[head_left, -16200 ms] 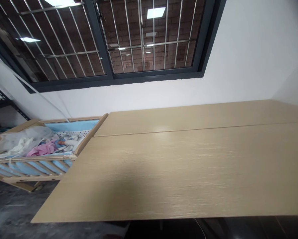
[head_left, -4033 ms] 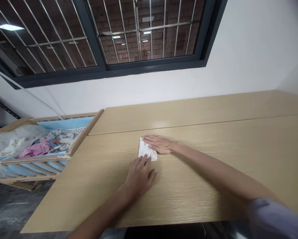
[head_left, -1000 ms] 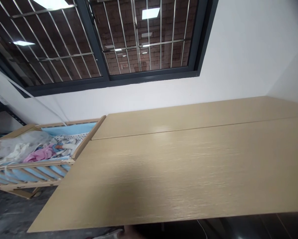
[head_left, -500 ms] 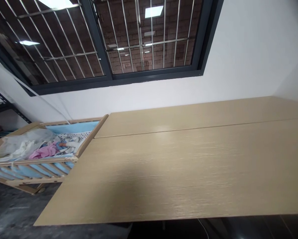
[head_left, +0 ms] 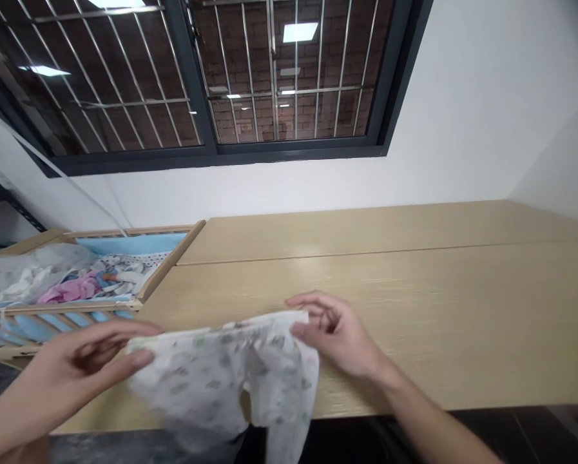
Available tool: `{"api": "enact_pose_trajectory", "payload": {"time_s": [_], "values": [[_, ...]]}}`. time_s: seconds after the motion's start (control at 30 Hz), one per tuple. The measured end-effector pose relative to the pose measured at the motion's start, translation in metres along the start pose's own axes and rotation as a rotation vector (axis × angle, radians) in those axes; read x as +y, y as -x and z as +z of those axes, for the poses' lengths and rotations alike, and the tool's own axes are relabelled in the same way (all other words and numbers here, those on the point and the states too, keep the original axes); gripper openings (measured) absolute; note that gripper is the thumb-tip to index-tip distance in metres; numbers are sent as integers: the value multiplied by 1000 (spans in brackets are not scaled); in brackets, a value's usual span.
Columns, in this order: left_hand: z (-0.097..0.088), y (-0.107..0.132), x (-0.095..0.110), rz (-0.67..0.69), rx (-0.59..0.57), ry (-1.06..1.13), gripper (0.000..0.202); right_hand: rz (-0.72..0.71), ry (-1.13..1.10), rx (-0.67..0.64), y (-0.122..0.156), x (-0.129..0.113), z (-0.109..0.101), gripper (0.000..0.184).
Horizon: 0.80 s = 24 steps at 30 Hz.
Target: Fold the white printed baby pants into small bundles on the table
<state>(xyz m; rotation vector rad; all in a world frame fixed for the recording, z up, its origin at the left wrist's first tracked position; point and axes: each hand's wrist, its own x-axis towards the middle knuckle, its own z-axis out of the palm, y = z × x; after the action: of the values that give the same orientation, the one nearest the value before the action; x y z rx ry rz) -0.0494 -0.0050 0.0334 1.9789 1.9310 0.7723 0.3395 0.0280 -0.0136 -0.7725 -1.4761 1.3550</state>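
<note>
Between my hands hangs a small pair of white baby pants (head_left: 206,367) with a grey-green print. Its upper edge is stretched nearly level, and the legs droop past the table's front edge, blurred at the bottom. My left hand (head_left: 98,361) is closed on the upper left corner, thumb in front and fingers behind. At the opposite corner my right hand (head_left: 332,332) pinches the edge between thumb and fingers. A gap shows between the two legs.
Below the pants lies a wide pale wooden table (head_left: 414,309) with a seam along its back part. To the left stands a wooden crib (head_left: 170,267) with a blue lining, holding a pink cloth (head_left: 71,289) and other fabrics. A barred window (head_left: 216,158) is behind.
Both hands have come into view from below, holding the baby pants over the table's front. The camera view has shifted slightly.
</note>
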Motion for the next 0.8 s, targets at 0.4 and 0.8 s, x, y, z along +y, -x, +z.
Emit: {"api": "enact_pose_trajectory", "payload": {"time_s": [0.4,0.8], "values": [[122,-164,62,247,-219,118,49,75,482,24,-89,21,-127,33],[219,-251,55,81,-90,-124,26,171,1055,207,-187,113,-168,24]]}}
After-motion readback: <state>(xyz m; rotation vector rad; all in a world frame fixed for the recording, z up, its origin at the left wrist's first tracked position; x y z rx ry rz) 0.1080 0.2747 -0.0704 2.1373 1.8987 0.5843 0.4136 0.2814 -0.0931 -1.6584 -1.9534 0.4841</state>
